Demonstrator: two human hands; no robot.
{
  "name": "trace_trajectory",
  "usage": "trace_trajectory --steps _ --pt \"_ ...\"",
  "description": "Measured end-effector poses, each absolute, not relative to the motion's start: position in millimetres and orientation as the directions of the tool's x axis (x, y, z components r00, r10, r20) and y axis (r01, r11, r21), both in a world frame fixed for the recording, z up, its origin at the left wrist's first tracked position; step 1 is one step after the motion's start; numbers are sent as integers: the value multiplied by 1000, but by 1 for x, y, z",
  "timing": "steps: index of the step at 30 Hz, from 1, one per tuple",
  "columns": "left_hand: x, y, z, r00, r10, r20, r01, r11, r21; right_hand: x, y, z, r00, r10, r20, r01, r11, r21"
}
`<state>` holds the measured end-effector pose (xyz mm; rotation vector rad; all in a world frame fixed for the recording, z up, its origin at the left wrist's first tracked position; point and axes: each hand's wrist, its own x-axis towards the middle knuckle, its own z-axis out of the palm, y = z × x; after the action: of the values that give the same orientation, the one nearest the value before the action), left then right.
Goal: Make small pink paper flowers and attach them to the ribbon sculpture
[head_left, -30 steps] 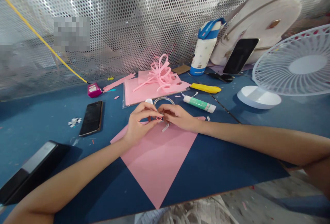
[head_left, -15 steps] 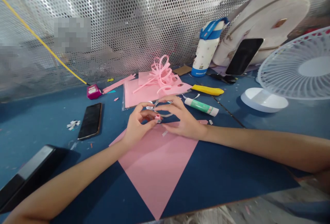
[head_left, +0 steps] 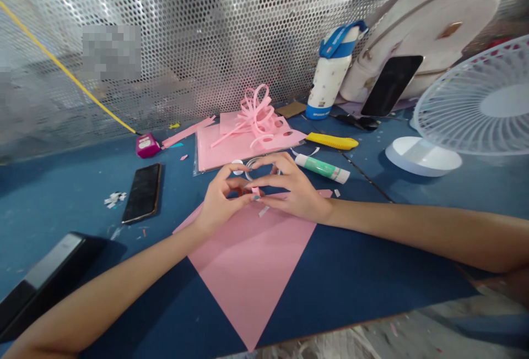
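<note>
Between my fingertips is a small pink paper piece [head_left: 255, 191], possibly rolled or folded; its exact shape is partly hidden. My left hand [head_left: 221, 198] pinches it from the left with thumb and fingers. My right hand [head_left: 294, 191] reaches in from the right, its thumb and a finger closed on the same piece. Beneath both hands lies a large pink paper sheet [head_left: 252, 271], one corner pointing at the near table edge. A tape roll [head_left: 250, 167] shows behind the fingers, mostly hidden by them. A narrow pale strip [head_left: 263, 211] rests on the sheet.
Behind the hands lie pink papers [head_left: 210, 147] topped by curled paper strips [head_left: 258, 114]. A glue stick [head_left: 322, 168] and yellow cutter [head_left: 333, 141] are at right, near a fan [head_left: 479, 100] and bottle [head_left: 330, 81]. A phone [head_left: 142, 192] and black object [head_left: 45, 276] lie left.
My right thumb and finger have come in onto the small pink piece, which now looks turned between the fingertips. The view has shifted very slightly.
</note>
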<state>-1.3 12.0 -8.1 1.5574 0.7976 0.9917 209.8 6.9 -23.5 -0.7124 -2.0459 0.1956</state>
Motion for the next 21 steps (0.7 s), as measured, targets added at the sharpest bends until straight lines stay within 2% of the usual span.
trace_trajectory --steps 8,21 --pt "-2 16 -12 483 865 134 -53 -124 991 209 7 -25 -438 561 703 412 820 -398" --pt "-2 16 -14 539 833 129 12 -160 987 208 6 -20 -440 518 734 371 849 -377"
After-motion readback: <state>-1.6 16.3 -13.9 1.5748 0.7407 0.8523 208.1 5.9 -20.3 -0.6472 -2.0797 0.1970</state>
